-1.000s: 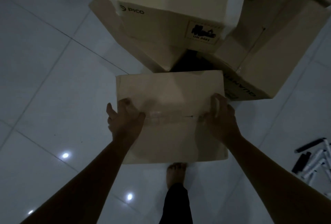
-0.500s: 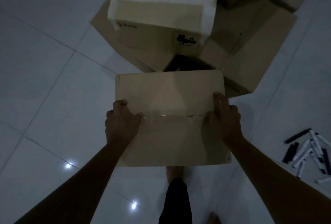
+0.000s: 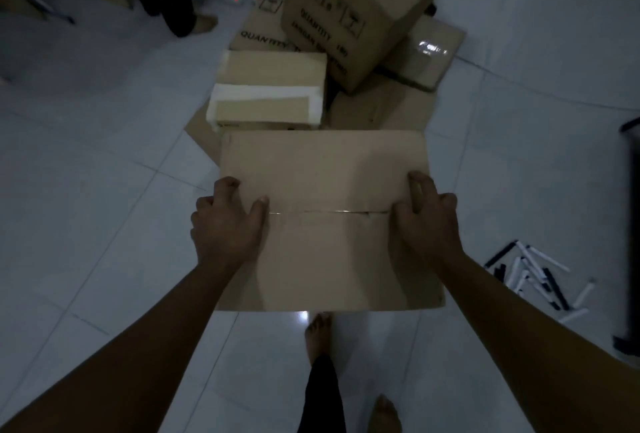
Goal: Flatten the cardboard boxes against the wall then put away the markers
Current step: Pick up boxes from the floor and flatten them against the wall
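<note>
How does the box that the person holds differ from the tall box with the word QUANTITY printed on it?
The held box is gripped at its side edges by the left hand and the right hand; the tall printed box stands in the pile, touched by neither hand. The held box shows a plain face with a taped middle seam; the tall printed box shows dark text and symbols. The held box is nearest the person; the tall printed box is farther away. Both are brown cardboard.

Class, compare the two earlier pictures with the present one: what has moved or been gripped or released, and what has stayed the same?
The view has drawn back from the pile, so the tall printed box and more markers now show. The left hand and right hand grip the held box at the ends of its taped seam as before; nothing was released. The white-taped box stays put.
</note>
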